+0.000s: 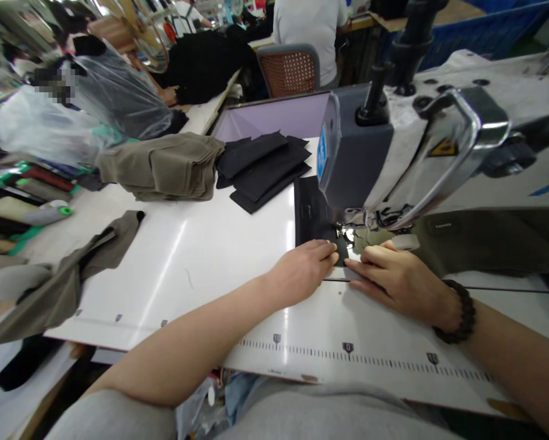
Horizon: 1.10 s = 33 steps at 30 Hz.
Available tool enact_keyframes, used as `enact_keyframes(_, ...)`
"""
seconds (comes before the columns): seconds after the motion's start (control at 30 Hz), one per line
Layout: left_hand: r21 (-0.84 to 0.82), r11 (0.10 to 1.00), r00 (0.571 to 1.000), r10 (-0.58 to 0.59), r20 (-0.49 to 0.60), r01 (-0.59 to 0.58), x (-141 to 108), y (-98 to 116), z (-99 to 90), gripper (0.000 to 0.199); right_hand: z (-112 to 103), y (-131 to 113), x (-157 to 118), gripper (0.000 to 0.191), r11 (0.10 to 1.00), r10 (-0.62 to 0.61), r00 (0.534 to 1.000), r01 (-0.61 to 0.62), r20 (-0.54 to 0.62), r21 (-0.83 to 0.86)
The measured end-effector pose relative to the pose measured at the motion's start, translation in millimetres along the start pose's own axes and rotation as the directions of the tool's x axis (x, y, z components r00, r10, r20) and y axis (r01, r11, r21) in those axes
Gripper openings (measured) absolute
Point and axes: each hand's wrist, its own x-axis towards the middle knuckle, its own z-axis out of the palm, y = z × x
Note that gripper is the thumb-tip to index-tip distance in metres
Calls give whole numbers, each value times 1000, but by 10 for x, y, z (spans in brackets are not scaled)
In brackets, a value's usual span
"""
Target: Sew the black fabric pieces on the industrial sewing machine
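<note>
A black fabric piece (309,211) lies under the head of a sewing machine (356,146), its near end by the lit needle area. My left hand (304,269) is closed on the near part of this piece, fingers together and bent at its edge. From the other side my right hand (400,281) comes in with curled fingers, its index fingertip on the fabric's near corner just in front of the presser foot. What lies beneath the fingers is partly hidden. An olive fabric piece (480,241) lies right of the needle, beyond my right hand.
Stacked black pieces (269,165) and a brown-grey fabric pile (164,165) sit at the table's back left. Another brown-grey piece (72,281) hangs over the left side, near thread cones (31,211). A ruler strip (347,348) runs along the front edge. A person (306,36) sits beyond.
</note>
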Motion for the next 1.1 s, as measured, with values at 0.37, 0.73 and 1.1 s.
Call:
enact_keyframes(0.37,-97,987,991,-128,24,130,156,-219,-20,18,34,15,74,39,979,159,987,-153,34,-134)
enact_keyframes(0.73,-85,983,987,-162,22,163,233,-296,-10,19,57,0,54,39,968,202,978,-192,51,-160)
enact_keyframes(1.1,-24,981,981,-194,27,194,267,-321,25,20,49,-1,80,38,972,198,979,-189,50,-141)
